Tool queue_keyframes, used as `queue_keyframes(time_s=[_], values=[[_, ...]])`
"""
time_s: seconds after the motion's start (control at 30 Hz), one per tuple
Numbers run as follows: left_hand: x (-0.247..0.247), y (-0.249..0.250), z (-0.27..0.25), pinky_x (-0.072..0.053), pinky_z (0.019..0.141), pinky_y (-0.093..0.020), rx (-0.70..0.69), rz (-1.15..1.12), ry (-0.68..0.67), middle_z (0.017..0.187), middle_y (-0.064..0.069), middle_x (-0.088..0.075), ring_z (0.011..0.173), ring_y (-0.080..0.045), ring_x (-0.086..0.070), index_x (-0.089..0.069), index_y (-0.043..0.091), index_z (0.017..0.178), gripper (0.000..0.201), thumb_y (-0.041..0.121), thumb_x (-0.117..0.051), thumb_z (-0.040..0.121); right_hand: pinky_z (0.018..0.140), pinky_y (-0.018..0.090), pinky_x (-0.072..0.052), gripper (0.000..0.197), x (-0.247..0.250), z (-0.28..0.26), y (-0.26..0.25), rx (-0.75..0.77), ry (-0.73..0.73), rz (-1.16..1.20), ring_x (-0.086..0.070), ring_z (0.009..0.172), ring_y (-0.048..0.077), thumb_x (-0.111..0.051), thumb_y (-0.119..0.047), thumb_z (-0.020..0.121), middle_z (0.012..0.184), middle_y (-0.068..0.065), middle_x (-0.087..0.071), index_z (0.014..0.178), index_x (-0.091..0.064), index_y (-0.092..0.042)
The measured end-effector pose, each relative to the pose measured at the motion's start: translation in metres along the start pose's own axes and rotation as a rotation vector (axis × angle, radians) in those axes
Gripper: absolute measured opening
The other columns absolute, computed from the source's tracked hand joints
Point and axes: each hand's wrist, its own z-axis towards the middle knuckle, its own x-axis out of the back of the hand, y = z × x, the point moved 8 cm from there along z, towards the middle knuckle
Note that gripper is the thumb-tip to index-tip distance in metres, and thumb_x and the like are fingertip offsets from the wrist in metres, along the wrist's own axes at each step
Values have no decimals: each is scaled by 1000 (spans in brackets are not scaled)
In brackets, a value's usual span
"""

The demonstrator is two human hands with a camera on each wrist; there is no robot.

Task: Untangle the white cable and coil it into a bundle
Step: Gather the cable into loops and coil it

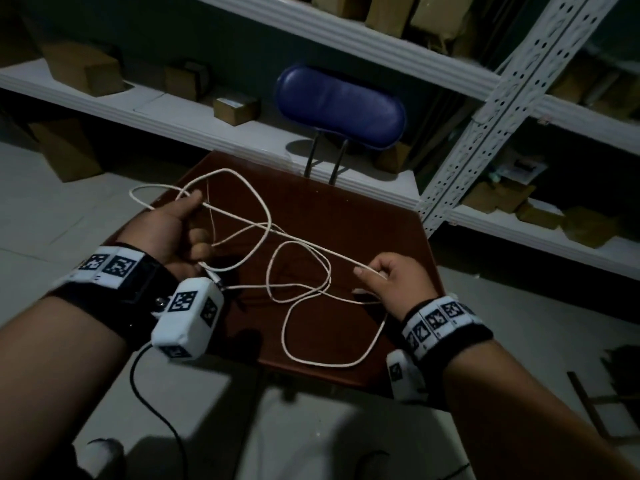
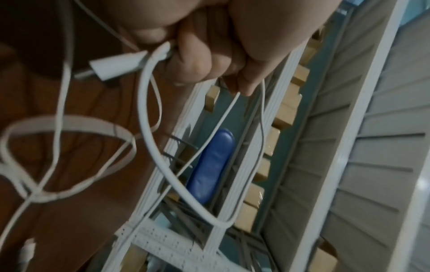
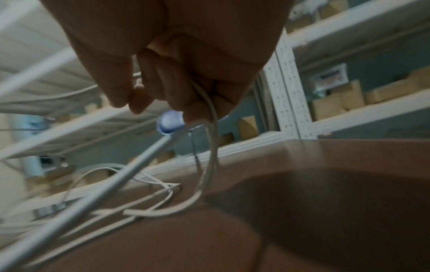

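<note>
A long white cable [image 1: 304, 268] lies in tangled loops over the small brown table [image 1: 363, 216]. My left hand [image 1: 176, 226] is raised at the table's left side and grips several strands; one loop [image 1: 152, 190] sticks out past its thumb. In the left wrist view its curled fingers [image 2: 209, 60] clamp the cable just behind a white plug [image 2: 116, 64]. My right hand [image 1: 391, 275] is at the table's right side and pinches a taut strand that runs to the left hand. In the right wrist view the cable [image 3: 210, 147] hangs from its curled fingers [image 3: 167, 88].
A blue padded chair back [image 1: 341, 105] stands behind the table. White metal shelving [image 1: 346, 32] with cardboard boxes [image 1: 86, 69] runs along the back and right. A black lead [image 1: 152, 400] hangs from my left wrist band. Grey floor tiles surround the table.
</note>
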Motion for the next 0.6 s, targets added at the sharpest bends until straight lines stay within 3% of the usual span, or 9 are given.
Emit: queue_keyframes(time_s=[0.1,0.23,0.4,0.47,0.6], values=[[18,-11,14,-24,34,-15,49,45,65,52,2,-28,33,-13,-25,-43,24,76,31,39,-66,90,60,34,-48,36,16,20,2,-29,3,-19,-54,56,14,-83,-41,80,56,-4,-56,65,-62,-15],[37,-17,30,-32,47,-23,84,55,114,54,-3,-36,33,-18,-30,-48,19,80,36,44,-74,79,59,23,-41,29,36,39,-5,-52,-95,-17,-51,55,5,-86,-37,77,57,-8,-56,75,-72,-12],[42,-12,37,-28,34,-17,85,9,103,57,-2,-32,29,-15,-27,-44,21,76,33,42,-67,88,56,27,-40,33,68,55,-4,-78,-77,-166,-49,55,13,-83,-38,80,57,-3,-52,67,-64,-13],[43,-8,35,-27,35,-14,84,-3,104,50,0,-30,28,-15,-26,-41,21,75,34,42,-62,92,54,27,-40,36,87,59,0,-117,-13,-171,-50,57,17,-82,-39,82,59,1,-53,67,-61,-15],[45,-8,36,-27,36,-14,84,-25,111,42,1,-30,27,-14,-26,-40,21,72,36,42,-61,93,57,30,-40,37,138,70,-4,-159,298,-52,-49,60,22,-84,-38,79,64,8,-53,69,-59,-13]])
